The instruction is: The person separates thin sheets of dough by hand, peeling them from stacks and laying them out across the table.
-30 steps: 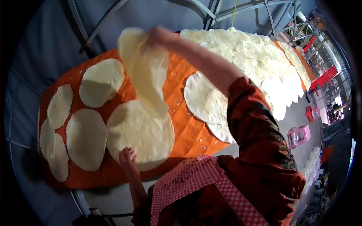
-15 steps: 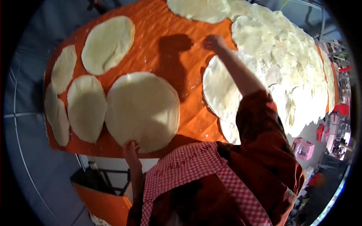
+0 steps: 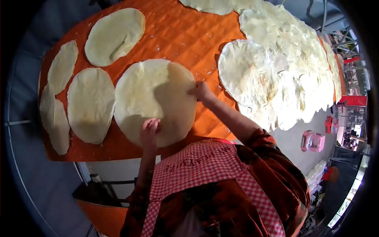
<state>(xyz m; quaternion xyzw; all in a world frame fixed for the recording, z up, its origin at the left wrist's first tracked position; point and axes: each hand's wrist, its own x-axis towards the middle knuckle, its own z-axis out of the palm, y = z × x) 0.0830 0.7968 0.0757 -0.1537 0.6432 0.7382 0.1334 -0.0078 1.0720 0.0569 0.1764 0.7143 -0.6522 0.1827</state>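
Note:
A large, thin round flatbread [image 3: 136, 89] lies on the orange cloth in front of me, its surface partly in shadow. At its right edge, my right hand [image 3: 202, 93] has its fingers closed, with the tips over the rim. My left hand [image 3: 150, 130] is over the flatbread's near part with fingers curled together; nothing shows in them. To the left, touching or nearly touching it, lies an oval-looking flatbread [image 3: 90, 106]. Beyond that is another flatbread [image 3: 114, 36] with a folded crease on its near side.
An orange cloth [image 3: 179, 37] covers the table. More flatbreads [image 3: 63, 67] lie along its left end. A broad heap of overlapping flatbreads [image 3: 280, 67] fills the right side. Right of the table, a pink transparent container [image 3: 313, 141] stands on the floor.
My right hand has come back from the table's far side to the large flatbread's right edge. My left hand has moved from the near rim inward over the flatbread. The view has shifted slightly.

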